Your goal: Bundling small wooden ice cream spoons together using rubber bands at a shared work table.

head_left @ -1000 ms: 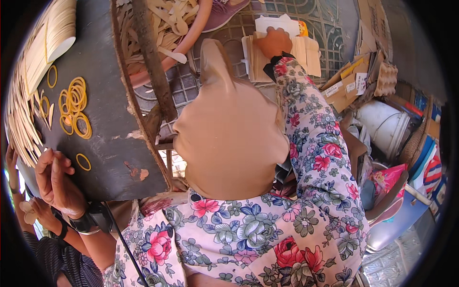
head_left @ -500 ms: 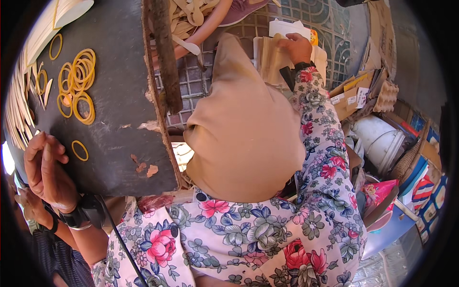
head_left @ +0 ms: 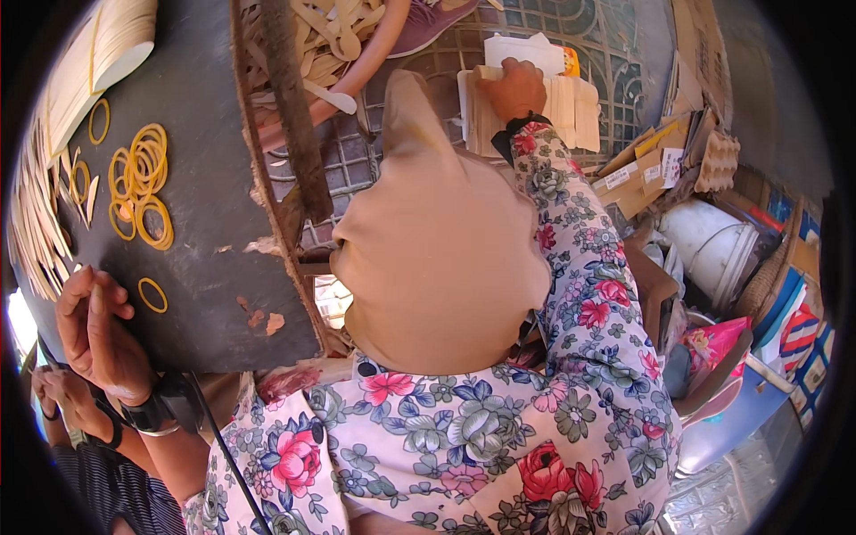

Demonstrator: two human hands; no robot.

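Observation:
My right hand (head_left: pixel 515 89) is at the upper middle, fingers bent down over the top of a stack of flat, pale wooden pieces (head_left: pixel 481 120). Its fingertips are partly hidden. My left hand (head_left: pixel 96 325) rests at the near left edge of a dark board (head_left: pixel 205 303), fingers loosely bent and nothing in them. Beside it lies a single yellow rubber band (head_left: pixel 152 295), and a pile of rubber bands (head_left: pixel 147 160) is farther up the board. A banded bundle of pale wooden pieces (head_left: pixel 107 53) lies at the board's far left, with loose thin wooden pieces (head_left: pixel 36 223) beside it.
Tan cloth (head_left: pixel 437 241) hangs across the middle. Wooden spoons (head_left: pixel 334 31) lie beyond the board near another person's leg and shoe (head_left: pixel 432 27). Another person's hands (head_left: pixel 67 392) are at lower left. Cardboard (head_left: pixel 642 174), a white bucket (head_left: pixel 709 245) and a pink bag (head_left: pixel 718 343) crowd the right.
My right hand has moved left and its fingers now bend over the stack's top. The left hand keeps its place by the board's edge. The whole view has shifted slightly.

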